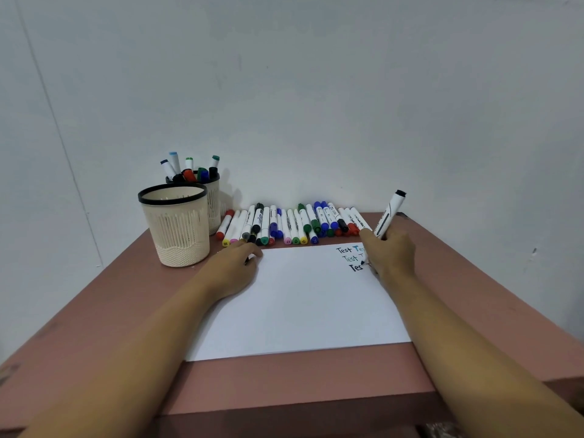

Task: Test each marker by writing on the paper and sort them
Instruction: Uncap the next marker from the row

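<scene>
My right hand grips a white marker with a black end, its black tip on the white paper beside the word "Tes". Above it stand two lines of "Test" in black and blue. My left hand rests on the paper's far left corner and seems to hold a small dark thing under its curled fingers. A row of several capped markers lies along the wall behind the paper.
Two cream mesh cups stand at the far left of the pinkish table: the near cup shows nothing inside, the far cup holds several markers. A white wall rises right behind the table.
</scene>
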The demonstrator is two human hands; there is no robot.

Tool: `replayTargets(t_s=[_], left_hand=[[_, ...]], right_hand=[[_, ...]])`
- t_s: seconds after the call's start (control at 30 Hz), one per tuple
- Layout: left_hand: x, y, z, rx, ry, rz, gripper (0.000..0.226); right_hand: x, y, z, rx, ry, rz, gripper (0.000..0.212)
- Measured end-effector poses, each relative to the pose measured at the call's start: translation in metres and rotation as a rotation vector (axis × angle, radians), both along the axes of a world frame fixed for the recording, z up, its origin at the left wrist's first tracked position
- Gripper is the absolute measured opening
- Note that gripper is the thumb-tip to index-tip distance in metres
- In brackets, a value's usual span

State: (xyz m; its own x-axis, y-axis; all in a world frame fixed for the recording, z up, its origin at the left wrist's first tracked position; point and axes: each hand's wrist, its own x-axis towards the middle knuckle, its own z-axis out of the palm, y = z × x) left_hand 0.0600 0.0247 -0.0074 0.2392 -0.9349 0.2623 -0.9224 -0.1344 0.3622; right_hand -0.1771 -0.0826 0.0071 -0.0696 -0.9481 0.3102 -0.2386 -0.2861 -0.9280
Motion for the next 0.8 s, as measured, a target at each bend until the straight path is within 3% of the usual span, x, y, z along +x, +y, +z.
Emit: replayTargets(t_s=[0.3,0.47,0.7,0.8], left_hand=[[0.0006,-0.0002,0.0004,0.011,-0.003,0.002,0.030],[0.0003,0.0003,0.0009,0.012,-0.001,0.000,0.030],[-0.0004,0.0010,0.0031,0.026,0.011,0.000,0.030],[-0.0020,0.0026,0.0072,0.025,0.047,0.007,0.030]], right_hand=[[0.0018,0.0021,-0.0005,-0.007,0.076,0.014,0.032],[-0.0003,-0.0007,-0.0013,0.021,0.009,0.011,0.032],[-0.0002,-0.0021,-0.0020,0.018,0.056,-0.018,0.030],[-0.0023,-0.0053,0.0011,0.081,-0.008,-0.024,0.021]])
